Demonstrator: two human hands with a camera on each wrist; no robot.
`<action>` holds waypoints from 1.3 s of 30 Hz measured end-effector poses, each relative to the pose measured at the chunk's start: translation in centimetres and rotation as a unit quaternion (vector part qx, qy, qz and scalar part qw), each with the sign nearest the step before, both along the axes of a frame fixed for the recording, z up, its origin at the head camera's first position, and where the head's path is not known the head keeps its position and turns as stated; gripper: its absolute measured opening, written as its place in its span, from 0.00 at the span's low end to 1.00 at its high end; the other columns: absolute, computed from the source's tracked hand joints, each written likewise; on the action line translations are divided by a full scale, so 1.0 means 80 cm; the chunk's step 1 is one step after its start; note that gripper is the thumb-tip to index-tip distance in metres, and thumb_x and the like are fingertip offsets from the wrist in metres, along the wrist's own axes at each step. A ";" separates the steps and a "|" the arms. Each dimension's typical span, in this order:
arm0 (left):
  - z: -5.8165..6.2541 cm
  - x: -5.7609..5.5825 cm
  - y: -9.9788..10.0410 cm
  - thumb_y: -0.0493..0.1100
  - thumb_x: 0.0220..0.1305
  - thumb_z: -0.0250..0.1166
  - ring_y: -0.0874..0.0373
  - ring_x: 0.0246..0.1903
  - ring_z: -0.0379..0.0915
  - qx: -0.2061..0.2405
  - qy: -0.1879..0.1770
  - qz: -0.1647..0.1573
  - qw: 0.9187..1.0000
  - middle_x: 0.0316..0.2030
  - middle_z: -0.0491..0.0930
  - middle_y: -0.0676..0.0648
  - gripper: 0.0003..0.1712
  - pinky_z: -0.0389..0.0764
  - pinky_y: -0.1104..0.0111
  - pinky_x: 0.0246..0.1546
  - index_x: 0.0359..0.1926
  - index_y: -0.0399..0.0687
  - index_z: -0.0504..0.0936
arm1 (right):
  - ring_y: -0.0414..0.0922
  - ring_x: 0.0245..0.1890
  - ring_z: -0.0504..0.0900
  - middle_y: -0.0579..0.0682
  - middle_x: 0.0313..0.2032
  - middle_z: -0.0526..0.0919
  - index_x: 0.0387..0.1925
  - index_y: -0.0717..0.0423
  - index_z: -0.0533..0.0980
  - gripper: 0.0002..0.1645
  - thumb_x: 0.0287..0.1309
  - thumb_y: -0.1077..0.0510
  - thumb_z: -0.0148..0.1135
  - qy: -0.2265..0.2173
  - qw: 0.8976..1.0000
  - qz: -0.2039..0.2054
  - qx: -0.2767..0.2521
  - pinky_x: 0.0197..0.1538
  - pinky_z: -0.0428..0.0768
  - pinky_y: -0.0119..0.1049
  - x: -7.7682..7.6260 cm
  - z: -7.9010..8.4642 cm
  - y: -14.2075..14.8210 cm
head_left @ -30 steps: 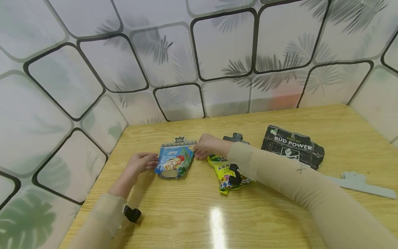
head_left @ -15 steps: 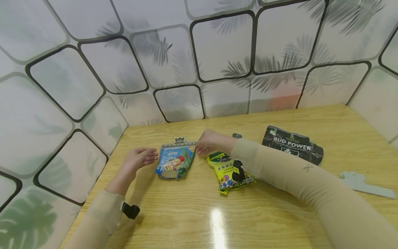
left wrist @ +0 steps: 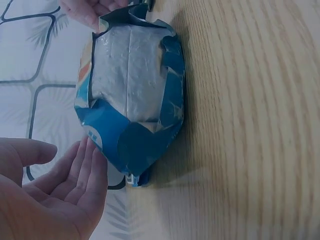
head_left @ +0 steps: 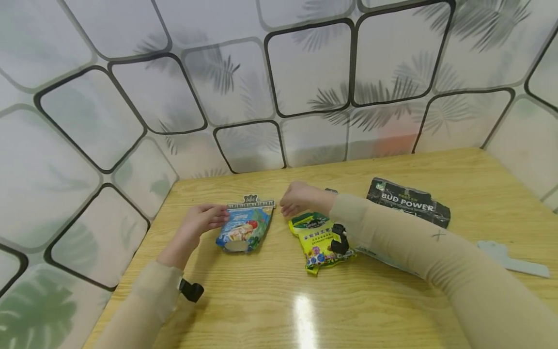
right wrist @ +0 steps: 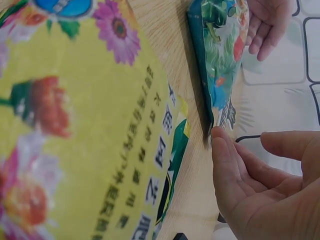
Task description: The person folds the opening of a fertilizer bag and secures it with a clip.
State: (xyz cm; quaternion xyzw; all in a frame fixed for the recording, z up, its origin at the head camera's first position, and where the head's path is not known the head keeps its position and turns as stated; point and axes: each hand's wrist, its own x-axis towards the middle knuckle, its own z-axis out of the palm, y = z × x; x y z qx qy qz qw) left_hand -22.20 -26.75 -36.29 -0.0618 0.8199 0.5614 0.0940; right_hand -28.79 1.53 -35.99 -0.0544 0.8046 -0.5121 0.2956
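On the table at the left stands a blue food bag (head_left: 245, 229) printed with a dish and greenery. A clip (head_left: 258, 204) with a piano-key pattern closes its top edge. My left hand (head_left: 201, 222) is at the bag's left side, fingers extended and thumb apart in the left wrist view; whether its fingertips touch the bag is hard to tell. Just off the clip's right end is my right hand (head_left: 301, 198), thumb apart and fingers gently bent, with nothing held. The bag's folded silver-grey underside faces the left wrist camera.
Below the right hand lies a yellow flower-printed bag (head_left: 317, 245), a dark clip (head_left: 331, 190) partly visible behind it. A black "BUD POWER" bag (head_left: 405, 201) and a pale long clip (head_left: 514, 261) lie to the right, partly behind the right sleeve. A patterned wall borders the table.
The right hand has drawn slightly rightward, away from the clip's end. My left hand first drew slightly off the bag, then came back in at its upper left edge. The bag stays in place.
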 end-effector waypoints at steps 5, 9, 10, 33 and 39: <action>0.001 -0.006 0.005 0.45 0.85 0.54 0.71 0.38 0.87 0.002 -0.003 -0.001 1.000 0.46 0.91 0.48 0.27 0.89 0.76 0.49 0.70 0.25 0.74 | 0.45 0.37 0.89 0.68 0.55 0.87 0.63 0.74 0.75 0.22 0.75 0.65 0.60 -0.007 1.000 -0.011 0.010 0.56 0.91 0.39 -0.006 0.000 0.005; 0.002 -0.010 0.010 0.44 0.84 0.54 0.70 0.38 0.87 0.008 -0.002 -0.004 1.000 0.44 0.91 0.49 0.27 0.90 0.75 0.49 0.69 0.25 0.74 | 0.44 0.37 0.89 0.67 0.56 0.86 0.65 0.73 0.75 0.22 0.76 0.64 0.60 -0.012 1.000 -0.013 0.019 0.54 0.92 0.37 -0.010 0.001 0.011; 0.002 -0.011 0.011 0.44 0.85 0.54 0.70 0.38 0.86 0.009 -0.001 -0.007 1.000 0.45 0.91 0.48 0.27 0.90 0.74 0.49 0.69 0.24 0.74 | 0.44 0.38 0.89 0.67 0.57 0.86 0.65 0.73 0.74 0.23 0.76 0.64 0.59 -0.013 1.000 -0.013 0.019 0.55 0.91 0.36 -0.011 0.002 0.013; 0.006 -0.026 0.052 0.45 0.85 0.54 0.67 0.41 0.87 -0.009 -0.007 -0.053 0.999 0.57 0.87 0.35 0.25 0.90 0.68 0.54 0.68 0.28 0.77 | 0.41 0.36 0.89 0.65 0.55 0.88 0.65 0.74 0.74 0.23 0.77 0.62 0.59 -0.011 1.000 -0.019 0.011 0.54 0.92 0.36 -0.024 0.008 0.059; 0.003 -0.033 0.066 0.44 0.84 0.55 0.67 0.38 0.87 0.003 -0.015 -0.054 0.998 0.56 0.87 0.35 0.24 0.91 0.68 0.52 0.67 0.29 0.78 | 0.40 0.35 0.90 0.64 0.52 0.89 0.64 0.74 0.75 0.22 0.77 0.62 0.59 -0.003 1.000 -0.017 0.018 0.54 0.92 0.37 -0.022 0.007 0.073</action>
